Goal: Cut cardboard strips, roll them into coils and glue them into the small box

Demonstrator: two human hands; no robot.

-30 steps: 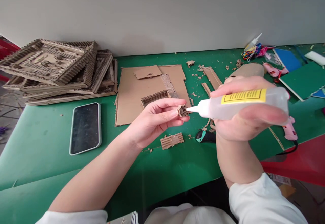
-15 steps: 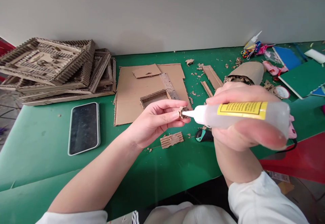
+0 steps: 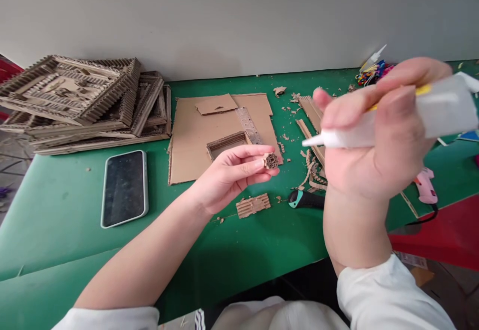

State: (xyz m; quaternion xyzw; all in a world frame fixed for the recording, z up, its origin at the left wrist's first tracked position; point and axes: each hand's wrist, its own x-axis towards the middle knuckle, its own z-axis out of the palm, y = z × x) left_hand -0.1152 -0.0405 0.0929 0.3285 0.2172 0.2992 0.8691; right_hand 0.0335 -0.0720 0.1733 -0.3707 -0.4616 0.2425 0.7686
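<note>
Between the thumb and fingers of my left hand (image 3: 232,175) is a small roll of corrugated cardboard (image 3: 271,160), its fluted end turned to the right. My right hand (image 3: 374,140) grips a translucent glue bottle (image 3: 441,110) with a white nozzle pointing left, apart from the roll. Part of its yellow label is hidden by the fingers. Beneath my left hand lies a small ridged cardboard piece (image 3: 253,206). Behind that hand, a small open cardboard frame (image 3: 228,141) rests on a flat cardboard sheet (image 3: 189,140), with a clear ruler (image 3: 247,123) beside it.
Stacked ridged cardboard frames (image 3: 75,100) stand at the back left, a phone (image 3: 124,189) in front of them. A black and teal cutter (image 3: 305,199), cardboard strips (image 3: 310,113) and scraps lie right of centre. A pink glue gun (image 3: 425,185) is at the right edge.
My right hand has drawn the glue bottle up and to the right, off the cardboard roll, and tilted it. My left hand has stayed almost still with the roll.
</note>
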